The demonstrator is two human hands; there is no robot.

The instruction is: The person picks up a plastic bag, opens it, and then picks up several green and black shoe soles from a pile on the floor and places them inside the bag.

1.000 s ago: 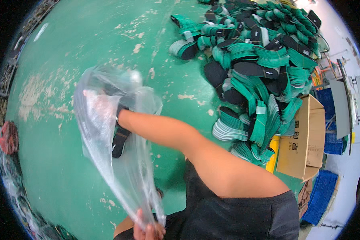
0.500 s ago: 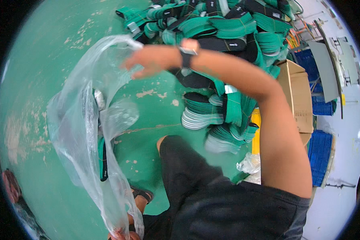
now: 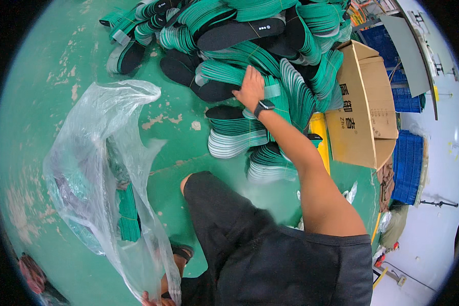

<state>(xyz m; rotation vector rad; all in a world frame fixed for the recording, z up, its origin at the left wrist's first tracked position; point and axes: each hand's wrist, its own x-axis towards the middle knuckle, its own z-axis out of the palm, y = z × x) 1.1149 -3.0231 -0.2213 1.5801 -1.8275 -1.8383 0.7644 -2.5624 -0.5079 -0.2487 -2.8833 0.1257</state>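
Observation:
A large clear plastic bag (image 3: 89,122) stands with its mouth spread at the left, and my left hand (image 3: 157,300) pinches its rim at the lower edge of the picture. Through the film a bundle of green insoles (image 3: 129,217) shows inside. My right hand (image 3: 252,91), with a black watch on the wrist, reaches into the heap and clasps a banded bundle of insoles (image 3: 220,72), thumb apart from the fingers. The fingertips' far side is hidden. Below that hand lie a bundle with white edges (image 3: 234,138) and another bundle (image 3: 271,164).
A heap of green and black insole bundles (image 3: 250,35) covers the far floor. Right of it stands an open cardboard box (image 3: 352,102), with blue crates (image 3: 408,166) beyond. A yellow strip (image 3: 320,145) lies by the box. Dark items (image 3: 31,275) sit at the lower left.
My right hand has left the bag's rim and moved right to the heap, where it now touches a bundle. The bag's far rim has sagged; my left hand still holds its near edge.

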